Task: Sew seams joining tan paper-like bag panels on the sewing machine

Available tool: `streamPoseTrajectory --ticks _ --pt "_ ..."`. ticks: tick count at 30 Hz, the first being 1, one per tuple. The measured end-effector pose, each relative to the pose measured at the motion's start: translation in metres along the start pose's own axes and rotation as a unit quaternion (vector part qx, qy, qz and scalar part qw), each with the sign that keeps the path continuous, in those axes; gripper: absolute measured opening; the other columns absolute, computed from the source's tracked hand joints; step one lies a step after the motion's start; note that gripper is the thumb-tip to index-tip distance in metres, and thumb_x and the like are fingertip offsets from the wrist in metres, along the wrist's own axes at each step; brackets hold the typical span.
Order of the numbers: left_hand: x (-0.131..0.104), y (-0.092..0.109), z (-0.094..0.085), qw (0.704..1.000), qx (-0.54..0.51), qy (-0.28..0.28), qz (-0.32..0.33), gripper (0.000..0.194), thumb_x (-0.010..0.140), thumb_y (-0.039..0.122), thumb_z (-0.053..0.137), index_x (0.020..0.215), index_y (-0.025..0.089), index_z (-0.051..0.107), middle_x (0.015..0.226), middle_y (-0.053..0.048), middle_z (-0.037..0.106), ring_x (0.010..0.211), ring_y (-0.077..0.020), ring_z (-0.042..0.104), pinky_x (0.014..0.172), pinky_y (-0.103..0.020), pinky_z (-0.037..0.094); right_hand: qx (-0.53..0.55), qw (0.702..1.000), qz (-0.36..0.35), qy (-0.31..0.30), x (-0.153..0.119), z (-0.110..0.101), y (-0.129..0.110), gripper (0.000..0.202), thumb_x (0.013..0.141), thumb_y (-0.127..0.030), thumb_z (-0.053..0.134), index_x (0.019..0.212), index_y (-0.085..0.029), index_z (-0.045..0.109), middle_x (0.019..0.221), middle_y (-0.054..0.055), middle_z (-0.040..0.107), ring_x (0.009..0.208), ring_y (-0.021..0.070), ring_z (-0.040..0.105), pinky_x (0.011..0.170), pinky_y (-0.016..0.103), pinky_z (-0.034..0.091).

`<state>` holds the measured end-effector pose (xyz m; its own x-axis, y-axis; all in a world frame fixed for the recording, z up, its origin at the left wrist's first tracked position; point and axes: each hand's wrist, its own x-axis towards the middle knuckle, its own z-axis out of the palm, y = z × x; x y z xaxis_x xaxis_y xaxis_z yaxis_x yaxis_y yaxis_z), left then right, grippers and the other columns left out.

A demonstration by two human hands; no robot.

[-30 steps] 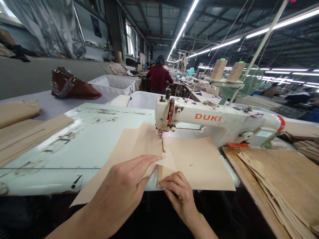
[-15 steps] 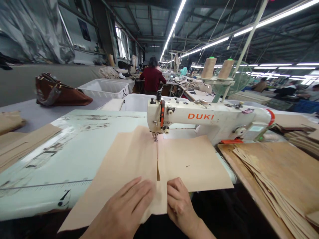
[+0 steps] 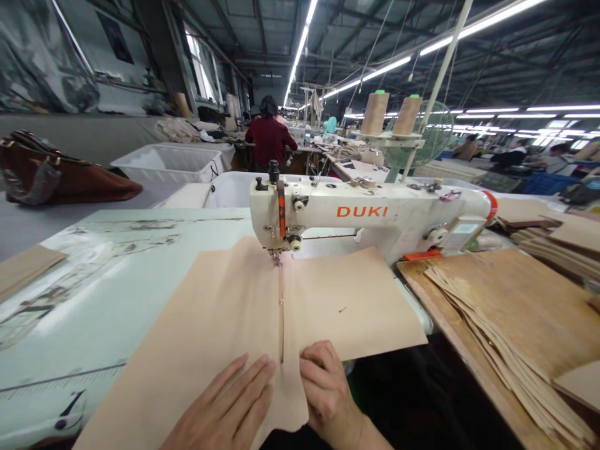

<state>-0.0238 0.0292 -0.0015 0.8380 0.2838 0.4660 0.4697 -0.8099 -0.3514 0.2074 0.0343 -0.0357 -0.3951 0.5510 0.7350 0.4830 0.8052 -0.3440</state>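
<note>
A large tan leather-like panel lies on the sewing machine bed, its far part under the presser foot. A long narrow slot runs toward me from the foot, with a small shiny piece part way along it. My left hand rests flat on the panel left of the slot's near end, fingers stretched out. My right hand has its fingers curled around the panel's near edge, right of the slot; the fingertips are partly hidden. The white sewing machine stands just beyond.
On a wooden board at the right lie layered tan strips. Thread cones stand behind the machine. A brown handbag and white bins are at the left. A person in dark red sits farther back.
The view has swung right, so everything sits farther left. The slot, which gaped at its near end, now lies narrow and straight. My left hand has slid back toward me and flattened.
</note>
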Motion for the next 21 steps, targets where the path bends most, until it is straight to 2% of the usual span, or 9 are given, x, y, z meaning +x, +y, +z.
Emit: streamPoseTrajectory --ticks 5,10,12,14,16,18,21 --pt "-0.001 0.002 0.0 1.0 -0.011 -0.023 -0.001 0.04 0.089 0.009 0.039 0.12 0.015 0.063 0.133 -0.011 0.061 0.128 -0.0223 0.052 0.121 -0.043 0.016 0.0 1.0 0.003 0.002 0.001 0.001 0.0 0.028 0.096 -0.009 0.04 0.076 -0.018 0.056 0.074 0.006 0.06 0.086 0.0201 0.052 0.073 0.038 0.043" --pt "0.007 0.006 -0.006 0.997 -0.031 -0.055 -0.052 0.042 0.085 0.003 0.041 0.118 0.017 0.064 0.134 -0.008 0.061 0.129 -0.0197 0.051 0.121 -0.04 0.013 -0.002 1.0 0.005 -0.005 0.0 0.002 0.0 0.025 0.095 -0.007 0.039 0.08 -0.017 0.057 0.079 0.007 0.062 0.086 0.0204 0.052 0.072 0.038 0.043" --pt "0.01 0.006 -0.008 0.996 -0.033 -0.06 -0.05 0.042 0.086 0.002 0.042 0.118 0.018 0.065 0.132 -0.006 0.063 0.127 -0.0178 0.053 0.121 -0.036 0.013 -0.005 1.0 0.002 -0.01 0.0 0.001 0.0 0.023 0.091 -0.004 0.04 0.084 -0.016 0.058 0.082 0.007 0.063 0.087 0.021 0.053 0.073 0.039 0.043" --pt "0.011 0.004 -0.009 0.997 -0.036 -0.049 -0.057 0.037 0.089 0.007 0.044 0.117 0.018 0.065 0.129 -0.004 0.065 0.123 -0.016 0.056 0.12 -0.031 0.017 -0.001 1.0 0.001 -0.02 0.001 -0.002 -0.003 0.022 0.087 -0.003 0.04 0.09 -0.016 0.058 0.089 0.009 0.065 0.09 0.022 0.053 0.074 0.039 0.043" --pt "0.012 0.0 -0.01 0.997 -0.044 -0.037 -0.058 0.029 0.095 0.019 0.048 0.118 0.019 0.065 0.127 -0.004 0.067 0.119 -0.0164 0.059 0.117 -0.028 0.026 0.011 0.999 0.013 -0.037 0.005 -0.008 -0.007 0.025 0.084 -0.003 0.041 0.096 -0.016 0.058 0.098 0.009 0.065 0.092 0.0225 0.052 0.077 0.039 0.044" --pt "0.013 -0.004 -0.012 0.996 -0.059 -0.036 -0.05 0.03 0.096 0.026 0.052 0.122 0.019 0.063 0.127 -0.005 0.066 0.118 -0.0174 0.06 0.112 -0.026 0.034 0.03 0.997 0.037 -0.058 0.01 -0.016 -0.01 0.026 0.082 -0.002 0.042 0.097 -0.017 0.057 0.099 0.008 0.065 0.092 0.0216 0.053 0.078 0.038 0.045" --pt "0.015 -0.009 -0.015 0.991 -0.095 -0.058 -0.069 0.043 0.091 0.017 0.054 0.134 0.021 0.054 0.127 -0.001 0.066 0.115 -0.0167 0.061 0.108 -0.024 0.039 0.055 0.994 0.083 -0.045 0.024 -0.029 -0.009 0.023 0.085 0.0 0.038 0.089 -0.019 0.051 0.088 0.005 0.061 0.081 0.0176 0.053 0.072 0.033 0.045"
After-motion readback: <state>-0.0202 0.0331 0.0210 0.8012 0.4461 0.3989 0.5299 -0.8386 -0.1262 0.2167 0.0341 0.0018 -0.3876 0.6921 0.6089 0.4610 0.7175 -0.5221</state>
